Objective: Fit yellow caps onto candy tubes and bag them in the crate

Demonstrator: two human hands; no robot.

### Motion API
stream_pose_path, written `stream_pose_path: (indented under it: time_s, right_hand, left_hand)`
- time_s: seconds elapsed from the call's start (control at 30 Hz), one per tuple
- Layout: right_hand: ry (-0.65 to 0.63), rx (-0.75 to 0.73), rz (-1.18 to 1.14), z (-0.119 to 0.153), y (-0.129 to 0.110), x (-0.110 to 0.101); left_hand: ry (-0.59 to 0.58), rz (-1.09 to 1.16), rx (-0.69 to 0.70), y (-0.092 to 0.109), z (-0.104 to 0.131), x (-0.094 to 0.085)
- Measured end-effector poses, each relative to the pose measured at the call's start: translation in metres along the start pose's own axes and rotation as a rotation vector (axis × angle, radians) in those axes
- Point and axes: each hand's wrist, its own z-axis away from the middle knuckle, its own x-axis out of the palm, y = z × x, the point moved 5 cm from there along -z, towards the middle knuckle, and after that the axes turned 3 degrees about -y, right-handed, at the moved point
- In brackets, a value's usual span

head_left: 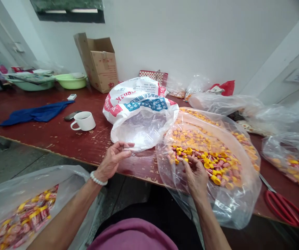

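Note:
My left hand (114, 158) is at the lower lip of a white printed plastic bag (142, 95), whose mouth faces me. Its thumb and fingers are closed on a small clear or whitish piece (132, 149); I cannot make out whether this is a separate thing or the bag's edge. My right hand (197, 175) reaches into the open mouth of a large clear plastic bag (235, 208). Its loosely bent fingers, slightly apart, are at a heap of small red-wrapped pieces with yellow caps (213, 165). No piece shows plainly between those fingers.
Another clear bag (71, 177) of yellow-capped pieces stands lower left. Red-handled scissors (286, 206) lie at the right table edge. A white mug (83, 121), blue cloth (36, 114), cardboard box (104, 67) and green basin (71, 82) are on the dark red table (99, 144).

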Motion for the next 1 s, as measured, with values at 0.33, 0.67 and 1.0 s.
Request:
stream_pose_path:
  time_s: [0.33,0.67,1.0]
  right_hand:
    - [-0.357,-0.097,-0.304,0.057,-0.080,0.049]
    - [-0.614,-0.405,-0.079,0.065,-0.102,0.042]
    - [-0.626,-0.489,-0.049,0.077,-0.095,0.046]
  left_hand:
    - [-0.280,-0.028,-0.157,-0.035,0.049,0.074]
    - [-0.348,-0.051,-0.130,-0.034,0.051,0.082]
    - [-0.165,0.075,-0.258,-0.050,0.045,0.084]
